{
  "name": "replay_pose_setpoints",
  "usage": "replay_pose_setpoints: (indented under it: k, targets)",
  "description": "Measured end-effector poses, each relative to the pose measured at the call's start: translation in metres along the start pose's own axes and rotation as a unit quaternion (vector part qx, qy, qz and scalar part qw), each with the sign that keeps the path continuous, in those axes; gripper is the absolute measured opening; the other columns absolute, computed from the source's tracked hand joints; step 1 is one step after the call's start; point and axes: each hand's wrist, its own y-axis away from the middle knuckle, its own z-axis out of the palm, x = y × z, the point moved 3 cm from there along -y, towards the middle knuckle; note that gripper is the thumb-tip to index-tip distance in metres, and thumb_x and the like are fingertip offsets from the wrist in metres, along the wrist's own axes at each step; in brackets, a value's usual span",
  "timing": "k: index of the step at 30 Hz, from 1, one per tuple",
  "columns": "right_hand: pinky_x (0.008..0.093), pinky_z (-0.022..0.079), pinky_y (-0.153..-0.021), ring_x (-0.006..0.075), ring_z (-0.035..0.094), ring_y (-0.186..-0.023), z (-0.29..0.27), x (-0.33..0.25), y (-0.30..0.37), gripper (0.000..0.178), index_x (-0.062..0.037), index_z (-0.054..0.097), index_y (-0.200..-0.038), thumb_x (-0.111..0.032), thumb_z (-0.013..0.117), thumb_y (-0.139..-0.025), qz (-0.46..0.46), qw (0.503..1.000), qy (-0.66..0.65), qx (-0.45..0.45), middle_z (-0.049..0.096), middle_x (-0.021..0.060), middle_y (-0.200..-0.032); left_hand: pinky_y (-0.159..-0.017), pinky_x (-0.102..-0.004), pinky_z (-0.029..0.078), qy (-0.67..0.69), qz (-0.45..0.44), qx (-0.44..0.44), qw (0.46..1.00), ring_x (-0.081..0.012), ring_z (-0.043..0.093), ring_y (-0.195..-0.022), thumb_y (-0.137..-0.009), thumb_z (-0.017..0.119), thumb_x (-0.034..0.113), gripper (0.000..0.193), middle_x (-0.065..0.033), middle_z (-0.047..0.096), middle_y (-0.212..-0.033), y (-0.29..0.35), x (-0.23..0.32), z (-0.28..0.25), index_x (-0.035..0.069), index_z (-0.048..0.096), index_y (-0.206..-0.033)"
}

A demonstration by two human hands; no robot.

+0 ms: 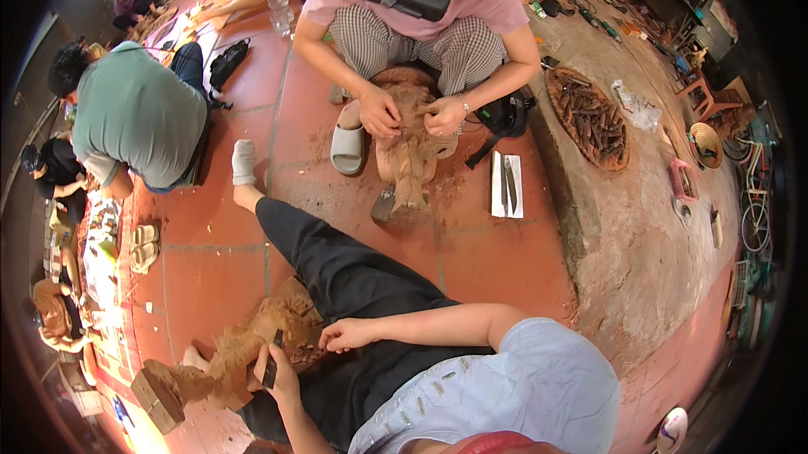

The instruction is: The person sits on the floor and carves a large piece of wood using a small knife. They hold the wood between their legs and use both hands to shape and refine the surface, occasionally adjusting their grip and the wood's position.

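A brown carved wooden figure (282,319) lies slanting by my bent legs, its squared block end (158,395) toward the lower left. Near the middle of that carving, my left hand (282,382) is closed round a slim black tool (270,370); its exact kind does not show. My right hand (349,334) hovers by the carving's upper end and my dark trousers, fingers bent together. Whether anything small is pinched in them cannot be made out.
Opposite me a person squats with both hands on another wooden carving (408,159). Two dark blades lie on white paper (507,185). A grey slipper (347,149), beige sandals (145,249) and an oval tray of dark wooden-handled tools (587,117) are around. Other people sit left.
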Motion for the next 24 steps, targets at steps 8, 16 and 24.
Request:
replay_pose_setpoints:
  k: [8,16,24]
  targets:
    - [0.0276,0.051,-0.058,0.0104,0.060,-0.071,0.002,0.002,-0.009,0.022,-0.0089,0.068,-0.106,-0.020,0.061,-0.090,0.019,1.000,0.005,0.003,0.066,0.0025,-0.083,-0.058,-0.0363,0.043,0.036,-0.120,0.057,0.990,-0.0184,0.053,-0.060,-0.095,0.051,0.021,0.029,-0.0076,0.058,-0.063,0.015,-0.043,-0.007,-0.002,0.063,-0.082]
    - [0.0229,0.047,-0.074,0.0074,0.056,-0.079,0.002,-0.006,-0.001,0.024,-0.0016,0.062,-0.113,-0.012,0.058,-0.092,0.032,0.999,-0.015,0.026,0.062,-0.0011,-0.087,-0.059,-0.0270,0.047,0.098,-0.124,0.006,0.987,-0.0121,0.060,-0.061,-0.095,0.050,0.015,0.025,-0.0077,0.067,-0.069,0.004,-0.016,-0.018,-0.003,0.062,-0.083]
    - [0.0230,0.047,-0.071,0.0070,0.057,-0.078,0.005,0.010,-0.015,0.023,-0.0037,0.064,-0.112,-0.013,0.060,-0.091,0.036,0.999,-0.036,0.004,0.062,-0.0009,-0.086,-0.059,-0.0273,0.046,0.058,-0.152,0.018,0.986,-0.0126,0.058,-0.059,-0.094,0.051,0.015,0.023,-0.0086,0.065,-0.067,0.006,-0.019,-0.011,-0.002,0.062,-0.083]
